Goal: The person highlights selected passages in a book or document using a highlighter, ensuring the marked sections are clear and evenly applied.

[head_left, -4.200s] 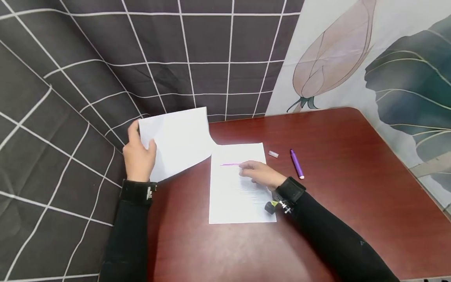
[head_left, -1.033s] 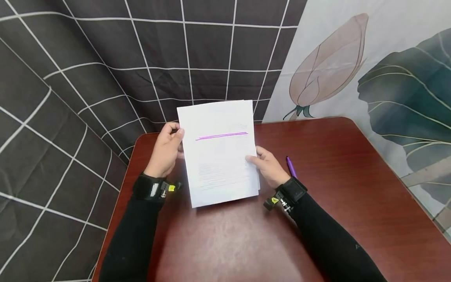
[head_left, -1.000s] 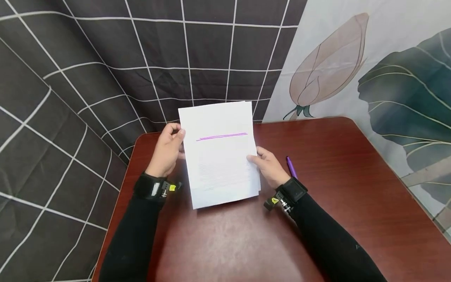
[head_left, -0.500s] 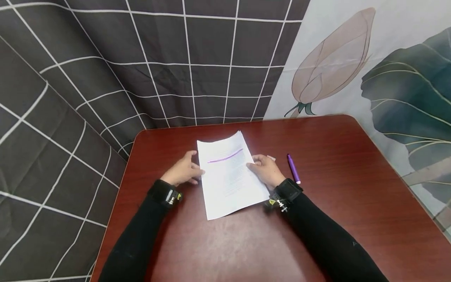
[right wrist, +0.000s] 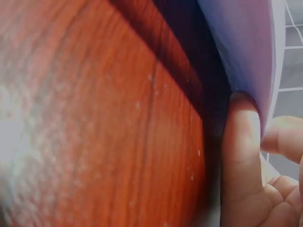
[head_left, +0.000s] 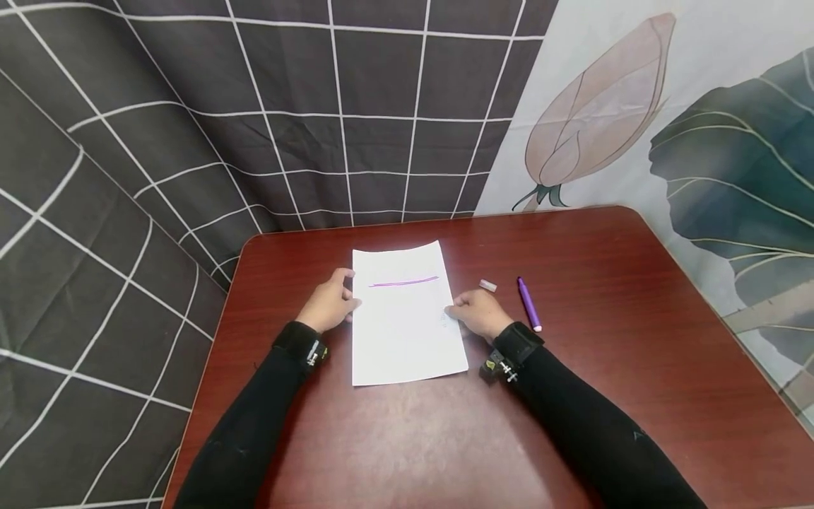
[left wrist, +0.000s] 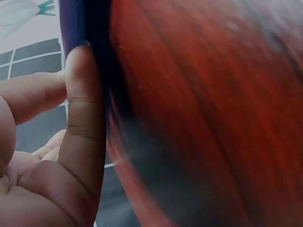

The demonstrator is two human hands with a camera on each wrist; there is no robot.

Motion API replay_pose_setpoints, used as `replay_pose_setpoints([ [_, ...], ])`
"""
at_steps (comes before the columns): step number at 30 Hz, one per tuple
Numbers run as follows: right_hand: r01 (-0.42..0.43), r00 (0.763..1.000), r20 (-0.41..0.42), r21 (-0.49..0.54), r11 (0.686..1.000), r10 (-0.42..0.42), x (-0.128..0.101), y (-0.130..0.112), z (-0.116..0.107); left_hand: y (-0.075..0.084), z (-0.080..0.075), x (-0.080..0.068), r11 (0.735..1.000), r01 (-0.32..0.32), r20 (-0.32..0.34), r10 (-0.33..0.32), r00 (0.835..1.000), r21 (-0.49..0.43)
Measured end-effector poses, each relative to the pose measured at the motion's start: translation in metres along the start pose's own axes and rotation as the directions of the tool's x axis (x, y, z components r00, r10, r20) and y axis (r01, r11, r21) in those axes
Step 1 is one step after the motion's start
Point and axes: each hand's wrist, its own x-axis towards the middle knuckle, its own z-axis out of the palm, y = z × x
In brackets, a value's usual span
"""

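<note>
White sheets of paper [head_left: 403, 339], printed with faint lines and crossed near the top by a purple stroke, lie stacked close over the table, slightly bowed. My left hand [head_left: 327, 302] is at their left edge; in the left wrist view its thumb [left wrist: 81, 90] and index finger meet at the shaded edge of the paper [left wrist: 73, 23]. On the opposite side my right hand [head_left: 480, 312] pinches the right edge. Thumb [right wrist: 241, 142] and index finger stand on either side of the paper [right wrist: 251, 47] in the right wrist view.
A purple marker [head_left: 528, 302] lies right of the paper, with a small whitish block like an eraser [head_left: 487, 285] beside it. The reddish-brown table [head_left: 394, 452] meets a dark gridded curtain [head_left: 381, 85] behind and at left, and a flower-printed cloth [head_left: 598, 106] at right.
The sheets were gathered from two places into one stack, held up, then lowered and straightened on the table. My left hand has come from far left to the stack's left edge.
</note>
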Motion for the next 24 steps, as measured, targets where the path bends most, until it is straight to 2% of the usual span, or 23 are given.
replay_pose_setpoints([
  [3,0.008,1.000,0.017,-0.021,1.000,-0.008,0.011,0.018,0.000,-0.004,0.002,0.001,1.000,-0.011,-0.014,0.011,1.000,0.001],
  [6,0.011,1.000,0.015,-0.046,0.999,-0.010,0.001,0.006,-0.007,-0.006,0.002,-0.003,1.000,-0.008,-0.051,0.010,0.999,0.027],
  [8,0.042,0.999,-0.006,-0.075,0.996,-0.043,-0.008,-0.005,-0.014,-0.004,0.000,-0.010,0.998,-0.005,-0.083,0.010,0.996,0.063],
  [11,0.038,0.999,-0.029,-0.042,0.998,-0.039,-0.019,-0.021,-0.021,-0.002,-0.002,-0.023,0.990,-0.022,-0.093,0.035,0.995,0.138],
  [13,0.032,0.999,-0.020,0.018,0.999,-0.032,-0.024,-0.027,-0.023,-0.001,-0.001,-0.032,0.981,-0.046,-0.053,0.057,0.997,0.189],
  [16,0.017,1.000,0.016,0.104,0.994,-0.019,-0.026,-0.032,-0.022,0.003,0.003,-0.042,0.959,-0.094,0.064,0.080,0.995,0.266],
  [19,0.019,0.999,0.031,0.092,0.996,-0.022,-0.027,-0.033,-0.020,0.004,0.012,-0.047,0.935,-0.134,0.144,0.091,0.985,0.329],
  [21,0.024,0.999,0.037,0.074,0.997,-0.026,-0.028,-0.034,-0.020,0.007,0.015,-0.049,0.927,-0.136,0.156,0.086,0.984,0.349],
  [24,0.026,0.999,0.037,0.067,0.997,-0.029,-0.028,-0.035,-0.019,0.007,0.019,-0.046,0.919,-0.140,0.129,0.098,0.987,0.370],
])
